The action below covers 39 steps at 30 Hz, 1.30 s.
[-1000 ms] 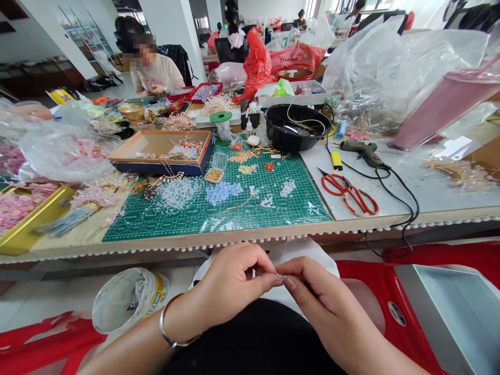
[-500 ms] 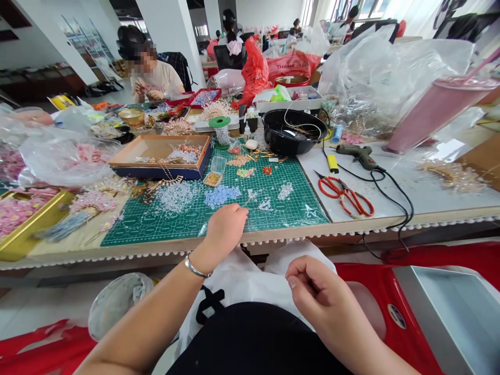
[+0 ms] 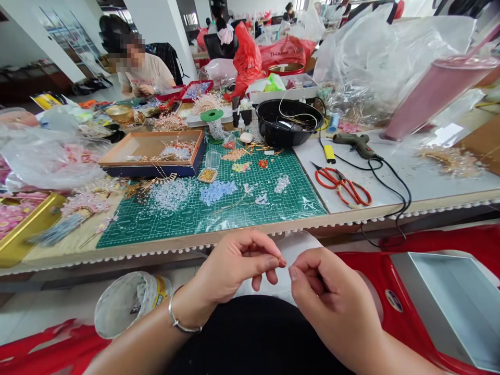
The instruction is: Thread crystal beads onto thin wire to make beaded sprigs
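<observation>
My left hand [image 3: 244, 263], with a silver bangle at the wrist, is raised over my lap in front of the table edge. Its thumb and forefinger pinch something too small to make out. Close beside it, my right hand [image 3: 326, 286] is closed, thumb against the curled forefinger; what it holds, if anything, is hidden. Beyond them lies a green cutting mat [image 3: 175, 224] with blue beads [image 3: 219, 191], clear beads [image 3: 172, 195], red beads [image 3: 263, 163] and a thin wire piece [image 3: 232, 204] on it.
Red-handled scissors [image 3: 344, 186] and a glue gun [image 3: 355, 143] with a trailing cord lie right of the mat. A black bowl [image 3: 289, 125] and a shallow box [image 3: 152, 151] stand behind. A bucket [image 3: 121, 307] is below left. A person [image 3: 144, 73] sits across the table.
My left hand has come back from the mat's front edge to beside my right hand. The thin wire piece now lies uncovered on the mat. The view has shifted slightly.
</observation>
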Each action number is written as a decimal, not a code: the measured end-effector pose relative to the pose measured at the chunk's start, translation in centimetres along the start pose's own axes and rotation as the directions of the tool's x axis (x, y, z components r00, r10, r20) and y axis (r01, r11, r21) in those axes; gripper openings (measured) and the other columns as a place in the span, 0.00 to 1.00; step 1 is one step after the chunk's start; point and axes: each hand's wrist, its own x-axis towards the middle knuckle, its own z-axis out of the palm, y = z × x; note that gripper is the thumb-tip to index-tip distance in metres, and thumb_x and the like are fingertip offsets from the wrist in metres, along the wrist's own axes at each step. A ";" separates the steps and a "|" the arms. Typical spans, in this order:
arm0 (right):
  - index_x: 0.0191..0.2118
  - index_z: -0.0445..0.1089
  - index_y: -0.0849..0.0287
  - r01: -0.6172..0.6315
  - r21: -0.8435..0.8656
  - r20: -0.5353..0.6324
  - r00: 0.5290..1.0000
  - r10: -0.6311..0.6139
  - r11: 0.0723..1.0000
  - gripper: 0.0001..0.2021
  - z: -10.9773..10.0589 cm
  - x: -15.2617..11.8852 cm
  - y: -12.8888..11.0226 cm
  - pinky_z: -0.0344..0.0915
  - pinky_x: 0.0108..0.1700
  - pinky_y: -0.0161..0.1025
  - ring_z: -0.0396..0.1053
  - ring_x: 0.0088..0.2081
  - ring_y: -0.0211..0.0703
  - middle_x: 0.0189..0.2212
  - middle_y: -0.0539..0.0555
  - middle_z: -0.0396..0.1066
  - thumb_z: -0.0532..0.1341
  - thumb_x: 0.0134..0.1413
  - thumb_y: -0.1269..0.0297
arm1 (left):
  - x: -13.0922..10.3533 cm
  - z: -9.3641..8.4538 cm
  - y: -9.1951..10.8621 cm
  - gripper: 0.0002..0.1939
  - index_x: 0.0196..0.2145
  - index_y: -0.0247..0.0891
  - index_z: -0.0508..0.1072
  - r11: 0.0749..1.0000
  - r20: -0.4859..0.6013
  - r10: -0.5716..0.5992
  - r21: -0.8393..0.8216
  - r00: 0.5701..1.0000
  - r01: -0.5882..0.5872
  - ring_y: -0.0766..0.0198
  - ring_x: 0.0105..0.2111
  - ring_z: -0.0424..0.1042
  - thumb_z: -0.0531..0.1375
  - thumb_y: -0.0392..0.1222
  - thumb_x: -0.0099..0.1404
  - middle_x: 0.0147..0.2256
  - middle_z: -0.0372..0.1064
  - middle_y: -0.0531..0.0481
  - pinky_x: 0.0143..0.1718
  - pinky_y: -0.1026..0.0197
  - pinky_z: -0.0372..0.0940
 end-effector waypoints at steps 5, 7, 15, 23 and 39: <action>0.24 0.61 0.57 0.095 -0.031 0.001 0.995 -0.095 0.995 0.08 -0.2 0.1 -0.3 0.50 0.15 0.28 0.50 0.15 0.30 0.14 0.41 0.52 0.54 0.49 0.75 | -0.3 0.2 0.2 0.03 0.28 0.34 0.73 0.998 -0.024 0.013 -0.066 1.000 -0.014 0.71 0.23 0.71 0.65 0.34 0.56 0.28 0.71 0.51 0.16 0.74 0.61; 0.24 0.60 0.57 0.096 -0.034 0.002 0.995 -0.096 0.995 0.08 -0.3 0.0 -0.3 0.50 0.16 0.29 0.50 0.15 0.30 0.14 0.41 0.52 0.54 0.49 0.75 | -0.3 0.2 0.3 0.03 0.28 0.34 0.73 0.998 -0.024 0.011 -0.063 1.000 -0.013 0.71 0.23 0.71 0.65 0.34 0.56 0.28 0.71 0.51 0.15 0.74 0.61; 0.24 0.59 0.55 0.061 -0.044 0.025 0.998 -0.060 0.997 0.08 -0.2 -0.4 -0.1 0.51 0.17 0.31 0.52 0.15 0.31 0.14 0.42 0.54 0.55 0.50 0.74 | -0.6 0.4 0.2 0.02 0.29 0.34 0.74 1.000 -0.035 0.010 -0.024 0.999 -0.011 0.70 0.23 0.70 0.65 0.34 0.57 0.27 0.70 0.50 0.16 0.73 0.60; 0.25 0.59 0.55 0.058 -0.047 0.044 0.997 -0.056 0.997 0.08 -0.1 -0.3 -0.1 0.50 0.16 0.31 0.51 0.15 0.31 0.14 0.42 0.53 0.55 0.50 0.74 | -0.8 0.3 0.2 0.04 0.29 0.34 0.73 1.000 -0.054 -0.008 0.000 0.999 0.008 0.71 0.23 0.69 0.65 0.35 0.57 0.28 0.70 0.50 0.16 0.73 0.60; 0.33 0.60 0.55 0.127 0.023 0.186 0.974 -0.129 0.992 0.07 -0.2 -0.1 0.9 0.60 0.27 0.33 0.64 0.24 0.35 0.24 0.47 0.68 0.53 0.57 0.75 | -0.4 0.5 0.5 0.08 0.34 0.36 0.72 0.970 -0.070 -0.064 0.231 0.995 0.079 0.70 0.24 0.67 0.64 0.42 0.59 0.25 0.68 0.53 0.21 0.71 0.60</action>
